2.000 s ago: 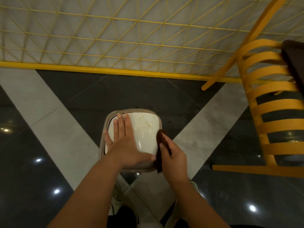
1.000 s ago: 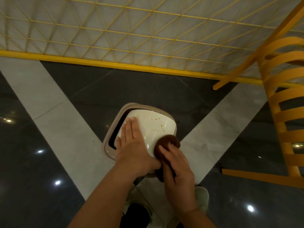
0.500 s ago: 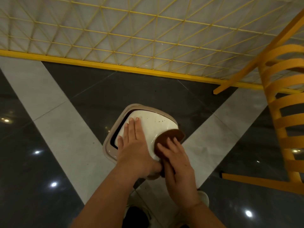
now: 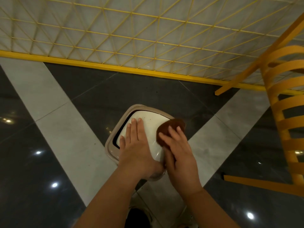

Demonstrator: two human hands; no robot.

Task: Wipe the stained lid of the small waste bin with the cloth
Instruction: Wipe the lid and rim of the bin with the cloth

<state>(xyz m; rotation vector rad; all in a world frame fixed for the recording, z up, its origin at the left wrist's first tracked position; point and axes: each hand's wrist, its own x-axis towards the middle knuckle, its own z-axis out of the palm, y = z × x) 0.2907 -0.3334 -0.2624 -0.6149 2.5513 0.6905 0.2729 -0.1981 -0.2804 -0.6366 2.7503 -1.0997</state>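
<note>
A small waste bin stands on the floor with a beige rim (image 4: pixel 110 145) and a white swing lid (image 4: pixel 152 125), tilted so a dark gap shows on its left. A few small dark specks dot the far part of the lid. My left hand (image 4: pixel 136 143) lies flat on the lid's left half, fingers together. A dark brown cloth (image 4: pixel 171 127) rests on the lid's far right corner, and my right hand (image 4: pixel 179 150) presses down on it with spread fingers. Most of the cloth's near part is hidden under that hand.
A yellow slatted chair (image 4: pixel 283 122) stands close on the right, one leg (image 4: pixel 261 182) running along the floor near the bin. A yellow wire-grid partition (image 4: pixel 131 40) closes off the far side. The floor is glossy dark tile with pale grey bands (image 4: pixel 54 122). My shoes show at the bottom.
My right hand has slid the cloth from the lid's near right edge up to its far right corner. The orange-brown stains seen earlier no longer show. My left hand stays flat on the lid.
</note>
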